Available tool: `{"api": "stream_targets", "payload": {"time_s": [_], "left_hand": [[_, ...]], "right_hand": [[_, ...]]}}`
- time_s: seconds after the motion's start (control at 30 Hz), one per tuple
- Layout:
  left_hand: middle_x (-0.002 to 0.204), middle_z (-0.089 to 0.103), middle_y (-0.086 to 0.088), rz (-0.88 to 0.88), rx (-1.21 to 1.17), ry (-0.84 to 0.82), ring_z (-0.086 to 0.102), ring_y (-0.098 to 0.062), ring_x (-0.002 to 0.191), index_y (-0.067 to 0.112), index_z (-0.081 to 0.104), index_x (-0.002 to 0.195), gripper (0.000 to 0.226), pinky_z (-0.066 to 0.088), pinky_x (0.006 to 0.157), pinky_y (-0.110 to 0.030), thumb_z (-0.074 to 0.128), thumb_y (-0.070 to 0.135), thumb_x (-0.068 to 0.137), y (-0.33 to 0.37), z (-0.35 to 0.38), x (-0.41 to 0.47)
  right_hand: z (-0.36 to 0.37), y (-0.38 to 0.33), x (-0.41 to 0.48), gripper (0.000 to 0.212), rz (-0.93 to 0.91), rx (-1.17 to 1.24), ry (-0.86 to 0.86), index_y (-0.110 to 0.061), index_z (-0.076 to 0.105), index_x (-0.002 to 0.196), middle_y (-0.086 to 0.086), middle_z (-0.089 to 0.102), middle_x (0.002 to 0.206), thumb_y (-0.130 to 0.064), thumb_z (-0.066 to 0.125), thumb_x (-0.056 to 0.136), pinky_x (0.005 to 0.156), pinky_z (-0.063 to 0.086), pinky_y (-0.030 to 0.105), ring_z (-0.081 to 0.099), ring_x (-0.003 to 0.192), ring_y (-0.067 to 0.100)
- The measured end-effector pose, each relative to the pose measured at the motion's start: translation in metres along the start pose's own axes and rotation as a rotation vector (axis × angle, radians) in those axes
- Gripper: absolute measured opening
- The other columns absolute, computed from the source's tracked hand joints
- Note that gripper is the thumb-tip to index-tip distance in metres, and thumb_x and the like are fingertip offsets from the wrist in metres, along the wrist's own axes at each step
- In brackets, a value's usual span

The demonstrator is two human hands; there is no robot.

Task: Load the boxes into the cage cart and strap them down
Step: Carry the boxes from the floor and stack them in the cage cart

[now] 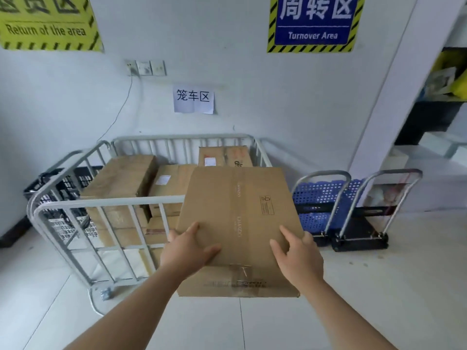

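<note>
Left hand (pixel 188 251), right hand (pixel 298 253) grip near corners of flat brown cardboard box (pixel 240 198). Keep level, clear grey metal cage cart (pixel 108 202) front rail, lower gently inside.

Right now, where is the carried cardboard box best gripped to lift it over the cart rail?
Probably at its near corners, left hand and right hand coming from opposite sides: the cardboard box is wide, flat-topped, taped shut, with no handles visible.
</note>
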State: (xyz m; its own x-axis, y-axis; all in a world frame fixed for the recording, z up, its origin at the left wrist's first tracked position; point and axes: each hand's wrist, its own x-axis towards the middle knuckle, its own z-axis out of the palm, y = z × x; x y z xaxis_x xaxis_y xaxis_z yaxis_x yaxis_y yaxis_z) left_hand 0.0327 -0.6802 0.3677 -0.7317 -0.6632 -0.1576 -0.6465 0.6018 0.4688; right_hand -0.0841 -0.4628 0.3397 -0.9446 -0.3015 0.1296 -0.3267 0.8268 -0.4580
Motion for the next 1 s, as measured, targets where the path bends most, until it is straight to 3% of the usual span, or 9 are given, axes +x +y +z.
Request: {"api": "stream_targets", "payload": {"time_s": [0.33,0.43,0.77,1.0], "left_hand": [[0.135,0.035,-0.013,-0.212,-0.087,0.186,0.055,-0.027,0.11,0.042,0.024,0.146,0.094,0.046,0.09,-0.033,0.062,0.075,0.067,-0.018,-0.035,0.133],[0.138,0.038,-0.013,-0.256,-0.058,0.223,0.056,-0.026,0.109,0.041,0.023,0.146,0.096,0.045,0.08,-0.031,0.059,0.078,0.066,-0.035,-0.052,0.174],[0.133,0.037,-0.013,-0.241,0.0,0.234,0.051,-0.028,0.111,0.046,0.023,0.144,0.097,0.045,0.09,-0.037,0.055,0.083,0.061,-0.099,-0.137,0.35],[0.136,0.033,-0.011,-0.212,0.027,0.174,0.056,-0.03,0.106,0.046,0.021,0.144,0.096,0.046,0.076,-0.034,0.056,0.082,0.062,-0.137,-0.17,0.461]], "right_hand": [[0.055,-0.09,0.181,0.058,-0.271,0.015,-0.118,-0.039,0.035,0.144,0.018,0.031,0.147,-0.061,0.04,0.09,0.1,0.043,0.04,0.041,0.129,0.033],[0.076,-0.126,0.22,0.059,-0.346,0.018,-0.119,-0.037,0.036,0.144,0.019,0.03,0.147,-0.06,0.041,0.09,0.102,0.042,0.043,0.036,0.133,0.034],[0.158,-0.261,0.34,0.059,-0.31,0.027,-0.073,-0.039,0.037,0.142,0.018,0.037,0.14,-0.063,0.041,0.089,0.09,0.048,0.039,0.045,0.122,0.033],[0.216,-0.327,0.404,0.057,-0.236,0.061,-0.088,-0.041,0.037,0.142,0.013,0.036,0.137,-0.062,0.042,0.089,0.074,0.047,0.031,0.051,0.113,0.029]]}}
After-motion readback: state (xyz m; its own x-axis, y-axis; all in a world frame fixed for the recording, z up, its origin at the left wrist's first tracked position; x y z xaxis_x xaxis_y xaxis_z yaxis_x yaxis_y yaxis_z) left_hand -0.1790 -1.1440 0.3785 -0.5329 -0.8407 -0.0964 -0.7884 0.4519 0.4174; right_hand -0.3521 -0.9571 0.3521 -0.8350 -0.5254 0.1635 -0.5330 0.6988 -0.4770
